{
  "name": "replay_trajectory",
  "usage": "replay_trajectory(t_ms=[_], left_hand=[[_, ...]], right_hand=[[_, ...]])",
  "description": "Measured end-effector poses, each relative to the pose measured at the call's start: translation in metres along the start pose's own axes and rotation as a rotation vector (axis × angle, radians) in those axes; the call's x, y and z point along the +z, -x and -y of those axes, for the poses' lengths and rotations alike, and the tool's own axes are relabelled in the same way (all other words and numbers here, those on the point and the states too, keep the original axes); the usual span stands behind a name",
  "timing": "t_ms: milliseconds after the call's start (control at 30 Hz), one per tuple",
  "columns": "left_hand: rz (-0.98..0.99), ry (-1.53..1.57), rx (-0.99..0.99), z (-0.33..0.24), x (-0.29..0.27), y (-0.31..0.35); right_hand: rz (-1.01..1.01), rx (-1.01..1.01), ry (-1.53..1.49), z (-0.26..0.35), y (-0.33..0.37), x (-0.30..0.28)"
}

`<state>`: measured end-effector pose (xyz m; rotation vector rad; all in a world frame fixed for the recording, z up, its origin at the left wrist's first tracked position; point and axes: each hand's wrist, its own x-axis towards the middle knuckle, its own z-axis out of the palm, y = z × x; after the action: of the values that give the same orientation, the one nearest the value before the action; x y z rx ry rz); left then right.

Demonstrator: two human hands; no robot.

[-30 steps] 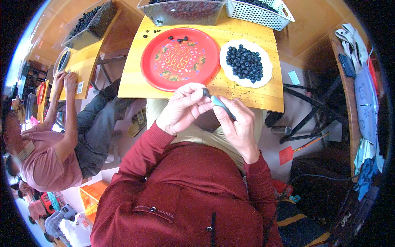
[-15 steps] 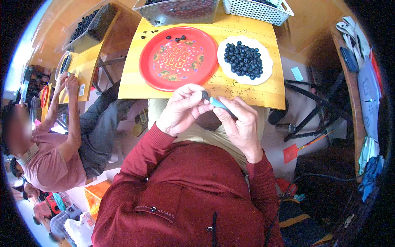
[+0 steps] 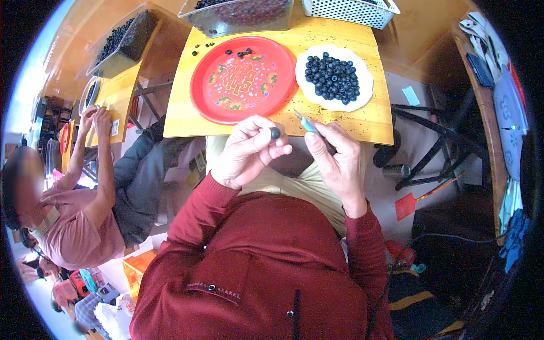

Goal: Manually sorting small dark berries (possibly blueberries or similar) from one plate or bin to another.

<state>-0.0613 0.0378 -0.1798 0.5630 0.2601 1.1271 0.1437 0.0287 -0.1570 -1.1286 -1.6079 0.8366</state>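
Pinching one round, dark blueberry (image 3: 275,133) between thumb and fingertips of the left hand (image 3: 248,152), over or just short of the near edge of the yellow wooden worktop (image 3: 362,129); cannot tell which. Pressing the left grip together on that single fruit, with the other fingers curled loosely below. Holding a slim blue tool (image 3: 309,126) in the right hand (image 3: 340,157), pinched penlike between thumb and forefinger, with the remaining fingers folded in behind. Slanting it up and leftward to a narrow pointed tip (image 3: 297,114), apart from the fruit, with a visible gap between. Cannot tell the height of either hand above the worktop from this view.

Wearing dark red sleeves (image 3: 195,204) to both wrists, above light trousers (image 3: 300,187). Facing a round red tray (image 3: 266,63) beyond the left hand, patterned with flowers and yellow figures, and bearing a few dark berries (image 3: 241,54) near its far rim. Having a white plate (image 3: 367,79) with a wavy edge just to the right of the tray, with a pile of blueberries (image 3: 333,79) over its middle. Showing small dark crumbs (image 3: 326,38) scattered around the plate, plus some loose berries (image 3: 196,53) just left of the tray. Bordered at the far edge by a clear tub (image 3: 249,25) of berries and, beside it on the right, a white perforated basket (image 3: 345,14). Sharing the room with a person in a pink top (image 3: 79,226) at the left, at a second worktop (image 3: 127,90).
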Motion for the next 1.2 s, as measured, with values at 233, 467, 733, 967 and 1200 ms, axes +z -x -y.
replay_trajectory(t_ms=[233,467,733,967,1200], left_hand=[[-0.057,-0.055,-0.06,0.003,-0.007,0.005],[-0.019,-0.051,-0.086,0.009,-0.007,0.009],[0.007,-0.112,-0.073,0.004,-0.005,0.007],[-0.237,-0.991,0.137,-0.025,-0.007,-0.004],[-0.333,-1.719,0.348,-0.085,-0.046,-0.072]], right_hand=[[0.068,-0.045,-0.142,0.006,0.0,0.012],[0.144,0.055,-0.359,0.003,0.0,0.019],[0.058,0.2,-0.346,-0.007,-0.002,0.016],[-0.047,0.265,-0.272,-0.023,0.009,0.008],[-0.086,0.248,-0.279,-0.031,0.013,0.01]])
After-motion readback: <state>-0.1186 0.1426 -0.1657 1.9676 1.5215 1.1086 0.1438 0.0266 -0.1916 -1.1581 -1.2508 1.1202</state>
